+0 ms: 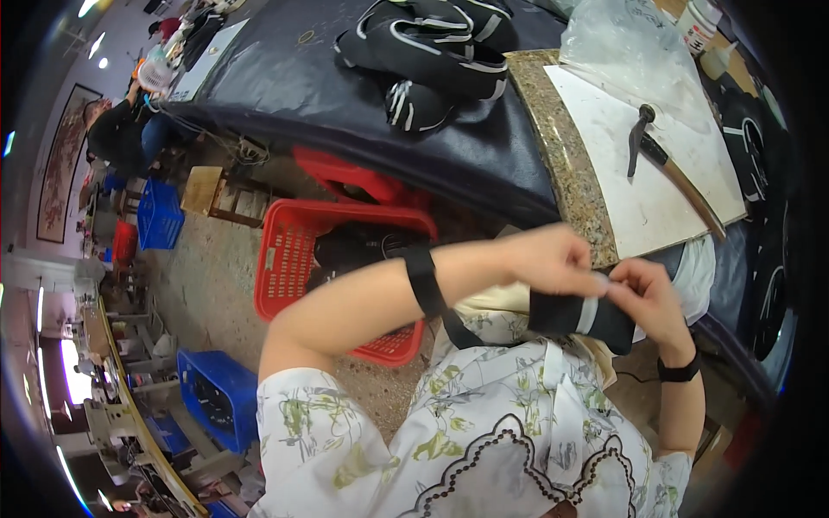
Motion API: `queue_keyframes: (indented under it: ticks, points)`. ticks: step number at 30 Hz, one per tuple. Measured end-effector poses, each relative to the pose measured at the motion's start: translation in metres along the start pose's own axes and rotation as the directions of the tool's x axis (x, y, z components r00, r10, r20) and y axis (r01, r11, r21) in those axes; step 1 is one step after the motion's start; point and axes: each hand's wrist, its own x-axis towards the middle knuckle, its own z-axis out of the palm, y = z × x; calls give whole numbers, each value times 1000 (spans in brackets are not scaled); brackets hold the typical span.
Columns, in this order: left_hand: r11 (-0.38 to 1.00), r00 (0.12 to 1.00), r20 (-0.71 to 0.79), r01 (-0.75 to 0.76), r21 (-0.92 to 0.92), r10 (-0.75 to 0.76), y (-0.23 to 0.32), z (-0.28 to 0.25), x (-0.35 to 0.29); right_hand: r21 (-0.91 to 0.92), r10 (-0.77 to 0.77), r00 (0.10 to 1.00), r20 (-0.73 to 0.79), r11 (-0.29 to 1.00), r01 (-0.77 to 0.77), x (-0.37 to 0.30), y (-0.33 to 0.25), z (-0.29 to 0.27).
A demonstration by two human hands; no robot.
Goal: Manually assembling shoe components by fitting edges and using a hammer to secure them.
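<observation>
A black shoe upper [557,314] with a white stripe lies over my lap, beneath both hands. My left hand [553,261], slightly blurred, is closed in a pinch at the upper's top edge; whatever is between its fingertips is too small to make out. Meeting it fingertip to fingertip, my right hand [649,302] is closed too, its thumb and fingers pinching at the upper's edge. Further off on the dark-covered table [285,65] sits a pile of black shoe uppers [423,56] with white trim.
A hammer [682,180] rests on a white sheet [604,129] over a stone slab [561,121], beside a clear plastic bag [626,47]. Below the table stands a red basket [285,250] holding black pieces. Blue crates [216,397] occupy the floor at left; another person [121,134] sits far left.
</observation>
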Motion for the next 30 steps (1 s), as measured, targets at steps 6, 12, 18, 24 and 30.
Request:
queue_keyframes:
  ticks: [6, 12, 18, 24, 30]
  points:
    - [967, 973, -171, -112, 227, 153, 3, 14, -28, -187, -267, 963, -41, 949, 256, -8, 4, 22]
    - [757, 788, -356, -200, 623, 501, 16, -10, 9, -667, -511, 815, -273, 711, 222, 35, -11, 5]
    - [642, 667, -370, -214, 737, 647, -9, 5, 11, -663, -533, 814, -233, 699, 268, 36, -13, -7]
    - [573, 687, -298, -207, 793, 662, -7, 14, -4, -630, -446, 894, -39, 706, 324, 45, -18, -10]
    - [554, 636, -300, -244, 796, 711, -28, 23, -8, -660, -442, 896, -30, 682, 315, 32, -15, 4]
